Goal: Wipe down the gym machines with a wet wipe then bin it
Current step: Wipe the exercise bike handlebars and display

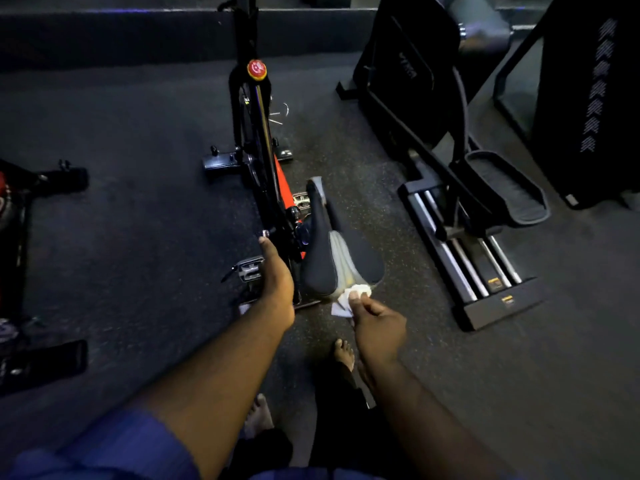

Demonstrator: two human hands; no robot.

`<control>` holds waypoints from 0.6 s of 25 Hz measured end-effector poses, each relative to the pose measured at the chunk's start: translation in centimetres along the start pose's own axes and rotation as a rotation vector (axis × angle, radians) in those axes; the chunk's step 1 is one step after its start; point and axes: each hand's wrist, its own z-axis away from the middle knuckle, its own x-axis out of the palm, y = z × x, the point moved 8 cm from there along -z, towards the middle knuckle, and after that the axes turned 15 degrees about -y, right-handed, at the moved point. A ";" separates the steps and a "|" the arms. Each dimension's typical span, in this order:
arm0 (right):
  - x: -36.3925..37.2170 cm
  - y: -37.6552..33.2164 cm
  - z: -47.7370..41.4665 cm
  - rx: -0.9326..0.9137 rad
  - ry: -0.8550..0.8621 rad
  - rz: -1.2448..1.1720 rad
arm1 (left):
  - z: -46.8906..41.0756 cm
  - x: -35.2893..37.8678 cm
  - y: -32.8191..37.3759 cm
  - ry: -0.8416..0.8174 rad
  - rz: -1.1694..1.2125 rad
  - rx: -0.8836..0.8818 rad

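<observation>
A black and orange spin bike (pixel 263 161) stands in the middle, seen from above and behind. Its black and grey saddle (pixel 332 258) points away from me. My right hand (pixel 375 323) pinches a white wet wipe (pixel 349 299) and presses it on the saddle's rear edge. My left hand (pixel 275 271) reaches along the saddle's left side with straight fingers, beside the frame. Whether it touches the bike I cannot tell.
An elliptical machine (pixel 467 202) with a foot plate and rails stands close on the right. Another bike's base (pixel 41 181) lies at the left edge. My bare feet (pixel 343 353) stand on the dark rubber floor (pixel 138 254) behind the saddle. A red knob (pixel 256 69) tops the frame.
</observation>
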 end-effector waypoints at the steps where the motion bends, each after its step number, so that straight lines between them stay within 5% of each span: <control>1: 0.3 -0.3 0.4 -0.019 -0.024 0.082 | 0.3 -0.7 0.0 -0.008 -0.018 -0.007; 4: 0.0 -2.9 1.2 -0.092 0.066 0.291 | 0.9 -2.4 0.4 -0.029 -0.033 0.003; 7: 1.7 -5.3 2.7 -0.385 -0.021 0.511 | 0.3 -4.8 -0.7 0.010 0.023 -0.007; 12: 5.1 -8.4 3.1 -1.035 -0.502 1.135 | 0.8 -6.1 -2.1 0.125 0.059 0.085; 15: 9.8 -8.9 3.3 -1.089 -0.848 1.435 | 1.1 -7.0 -1.1 0.214 -0.038 0.159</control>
